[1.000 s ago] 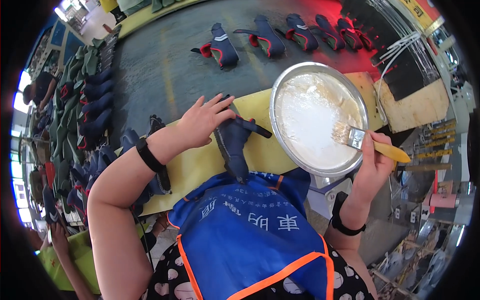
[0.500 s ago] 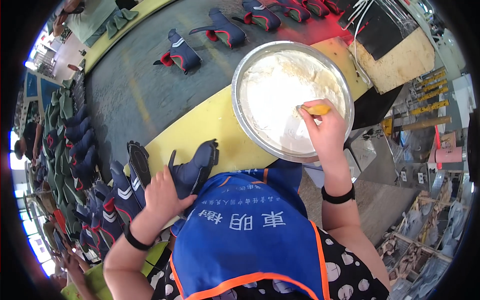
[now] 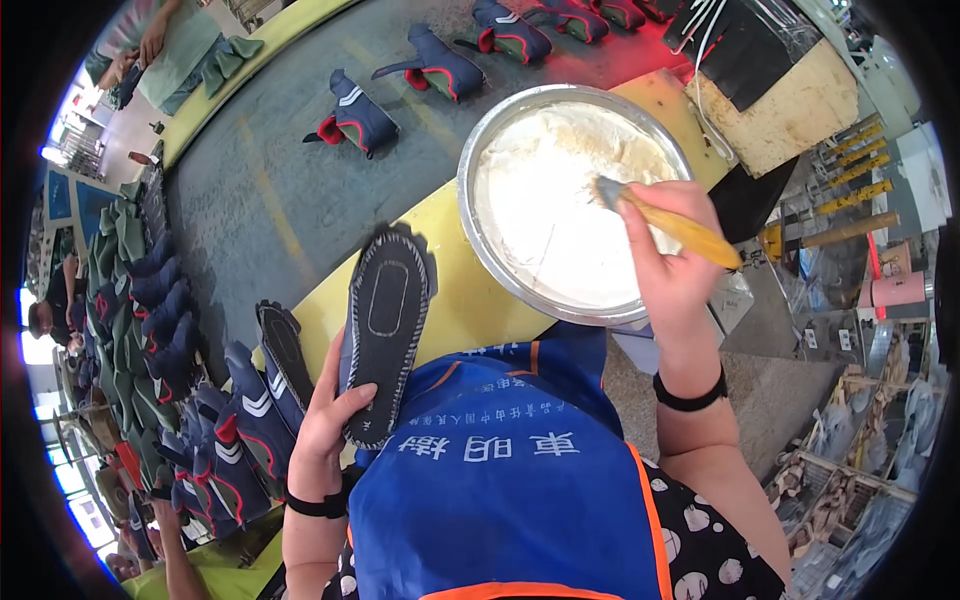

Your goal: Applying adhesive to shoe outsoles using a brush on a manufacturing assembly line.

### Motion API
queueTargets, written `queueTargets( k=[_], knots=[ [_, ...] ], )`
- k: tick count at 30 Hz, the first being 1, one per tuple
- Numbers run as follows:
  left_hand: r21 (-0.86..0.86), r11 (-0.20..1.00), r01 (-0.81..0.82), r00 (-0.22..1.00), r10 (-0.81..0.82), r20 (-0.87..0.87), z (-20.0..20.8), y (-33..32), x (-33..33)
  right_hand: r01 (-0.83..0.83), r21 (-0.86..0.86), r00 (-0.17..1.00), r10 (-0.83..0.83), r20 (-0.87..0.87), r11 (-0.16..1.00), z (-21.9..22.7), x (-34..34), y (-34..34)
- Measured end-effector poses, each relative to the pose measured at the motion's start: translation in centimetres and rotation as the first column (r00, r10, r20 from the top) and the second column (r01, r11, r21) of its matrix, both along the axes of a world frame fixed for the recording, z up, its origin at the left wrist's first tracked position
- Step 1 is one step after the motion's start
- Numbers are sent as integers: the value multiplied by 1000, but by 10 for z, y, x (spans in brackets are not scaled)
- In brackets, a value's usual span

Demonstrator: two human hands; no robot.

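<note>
Dark boot (image 3: 388, 315) has swung round sole-up since the last frame. From my end, the left hand (image 3: 328, 410) is curled around its near end, thumb on the sole, beside the yellow surface (image 3: 452, 315). Right hand (image 3: 675, 280) is closed around the brush (image 3: 685, 231), tip over the metal bowl (image 3: 467, 205) of white paste (image 3: 550, 220).

I am in a shoemaking workshop: dark blue, red-edged shoe uppers (image 3: 360, 113) are spaced out along a broad grey surface (image 3: 225, 200), and a heap of footwear (image 3: 165, 300) crowds my left side. At my yellow worktop (image 3: 450, 325) sits a metal bowl (image 3: 545, 302) of white paste (image 3: 540, 225), a brush (image 3: 685, 232) in my right fingers (image 3: 650, 255) and a stitched black-soled shoe (image 3: 388, 320) in my left fingers (image 3: 356, 402). Across from me stands another person (image 3: 190, 60), and filled shelves (image 3: 850, 450) occupy the lower right.
</note>
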State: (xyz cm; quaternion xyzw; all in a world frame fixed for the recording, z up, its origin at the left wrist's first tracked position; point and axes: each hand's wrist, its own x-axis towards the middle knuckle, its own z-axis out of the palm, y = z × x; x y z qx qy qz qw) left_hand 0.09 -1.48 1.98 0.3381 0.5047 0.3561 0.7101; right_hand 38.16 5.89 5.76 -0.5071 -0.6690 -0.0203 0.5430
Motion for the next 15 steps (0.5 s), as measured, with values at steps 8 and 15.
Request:
queueTargets(
  k=[8,15],
  knots=[
    [95,966,240,968,-245,46,35,32,47,28,-90,1000,-28,-2,996,-15,13,-9],
    [42,897,441,897,-441,-21,48,53,66,0,-138,983,26,182,990,-1,8,-13]
  ],
)
